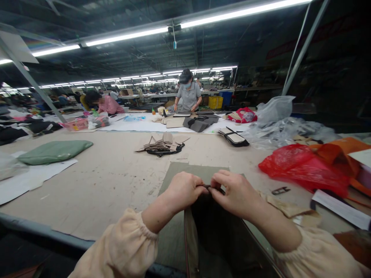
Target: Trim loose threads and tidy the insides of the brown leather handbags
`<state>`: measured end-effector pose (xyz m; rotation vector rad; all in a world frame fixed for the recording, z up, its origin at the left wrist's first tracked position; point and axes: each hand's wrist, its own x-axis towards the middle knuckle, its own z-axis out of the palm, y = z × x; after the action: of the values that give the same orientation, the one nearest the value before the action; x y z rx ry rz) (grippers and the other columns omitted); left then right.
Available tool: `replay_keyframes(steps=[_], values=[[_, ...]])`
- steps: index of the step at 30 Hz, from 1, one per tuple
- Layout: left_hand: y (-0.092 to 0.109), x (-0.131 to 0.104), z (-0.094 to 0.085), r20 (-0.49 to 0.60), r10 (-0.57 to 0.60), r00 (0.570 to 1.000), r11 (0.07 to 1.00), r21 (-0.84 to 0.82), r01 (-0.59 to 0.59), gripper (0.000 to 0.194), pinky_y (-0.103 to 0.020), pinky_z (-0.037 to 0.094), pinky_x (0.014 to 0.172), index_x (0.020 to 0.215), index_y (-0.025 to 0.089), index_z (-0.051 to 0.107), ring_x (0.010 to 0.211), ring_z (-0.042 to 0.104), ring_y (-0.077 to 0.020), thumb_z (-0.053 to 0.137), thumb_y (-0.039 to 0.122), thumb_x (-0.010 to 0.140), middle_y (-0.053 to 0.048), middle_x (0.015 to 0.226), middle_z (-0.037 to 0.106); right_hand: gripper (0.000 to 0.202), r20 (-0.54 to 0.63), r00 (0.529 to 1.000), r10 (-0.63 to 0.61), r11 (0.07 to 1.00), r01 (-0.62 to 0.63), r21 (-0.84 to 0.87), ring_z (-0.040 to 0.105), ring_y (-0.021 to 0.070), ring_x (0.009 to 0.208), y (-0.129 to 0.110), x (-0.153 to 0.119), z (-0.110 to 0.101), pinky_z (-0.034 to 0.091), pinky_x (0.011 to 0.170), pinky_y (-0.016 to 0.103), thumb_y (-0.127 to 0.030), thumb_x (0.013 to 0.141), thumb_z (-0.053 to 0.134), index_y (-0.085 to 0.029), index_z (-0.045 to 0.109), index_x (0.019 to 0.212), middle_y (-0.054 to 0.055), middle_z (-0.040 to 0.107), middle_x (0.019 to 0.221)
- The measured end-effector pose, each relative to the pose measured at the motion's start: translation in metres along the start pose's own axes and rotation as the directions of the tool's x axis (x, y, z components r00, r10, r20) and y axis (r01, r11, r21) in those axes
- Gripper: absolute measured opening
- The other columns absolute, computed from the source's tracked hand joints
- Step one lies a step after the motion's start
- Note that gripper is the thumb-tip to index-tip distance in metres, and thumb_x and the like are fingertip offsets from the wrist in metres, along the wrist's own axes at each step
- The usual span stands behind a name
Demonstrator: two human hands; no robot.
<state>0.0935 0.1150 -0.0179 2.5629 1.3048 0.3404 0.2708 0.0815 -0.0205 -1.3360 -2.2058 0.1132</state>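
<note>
My left hand (185, 189) and my right hand (233, 191) are close together at the middle of the work table. Both pinch the far edge of a dark bag (220, 239), thumbs and fingertips closed on its rim. The bag stands open toward me, its inside dark, with a thin brown edging down its sides. Beneath it lies a flat olive-green sheet (199, 168). What the fingertips press together is partly hidden by the fingers. A small thread snipper (280, 190) rests on the table to the right of my right hand.
Beyond my hands is a pile of beige and black strips (164, 146), with a strapped bundle (233, 137) farther right. A green folded bag (55, 151) lies left. Red plastic (301, 168) and clear plastic bags (284, 129) crowd the right. A co-worker (188, 94) stands across the table.
</note>
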Motion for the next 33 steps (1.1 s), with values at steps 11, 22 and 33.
replay_keyframes(steps=[11, 22, 33], values=[[0.001, 0.000, 0.002, -0.020, -0.012, 1.000, 0.999, -0.048, 0.011, 0.022, -0.022, 0.038, 0.061, 0.083, 0.024, 0.069, 0.071, 0.058, -0.0147, 0.050, 0.033, 0.079, 0.000, 0.076, 0.069, 0.028, -0.003, 1.000, 0.013, 0.980, -0.013, 0.198, 0.056, 0.0144, 0.070, 0.014, -0.008, 0.001, 0.045, 0.064, 0.026, -0.017, 0.071, 0.057, -0.018, 0.058, 0.099, 0.003, 0.061, 0.080], [0.000, -0.001, 0.006, -0.055, 0.024, 0.998, 0.995, -0.091, -0.029, 0.018, -0.021, 0.035, 0.057, 0.073, 0.020, 0.064, 0.064, 0.054, -0.0130, 0.049, 0.030, 0.078, 0.001, 0.066, 0.063, 0.016, 0.017, 0.998, 0.064, 0.989, -0.066, 0.131, 0.056, 0.0136, 0.067, 0.011, -0.005, 0.005, 0.042, 0.061, 0.024, -0.017, 0.075, 0.053, -0.020, 0.068, 0.078, 0.001, 0.063, 0.071], [-0.003, 0.001, 0.005, -0.028, -0.020, 0.999, 0.980, -0.199, 0.014, 0.017, -0.020, 0.034, 0.057, 0.070, 0.019, 0.061, 0.065, 0.053, -0.0124, 0.051, 0.030, 0.077, 0.002, 0.064, 0.060, 0.014, 0.013, 0.985, 0.171, 0.966, -0.171, 0.195, 0.054, 0.0130, 0.066, 0.008, -0.002, 0.013, 0.039, 0.060, 0.024, -0.015, 0.070, 0.052, -0.019, 0.066, 0.071, 0.000, 0.060, 0.068]])
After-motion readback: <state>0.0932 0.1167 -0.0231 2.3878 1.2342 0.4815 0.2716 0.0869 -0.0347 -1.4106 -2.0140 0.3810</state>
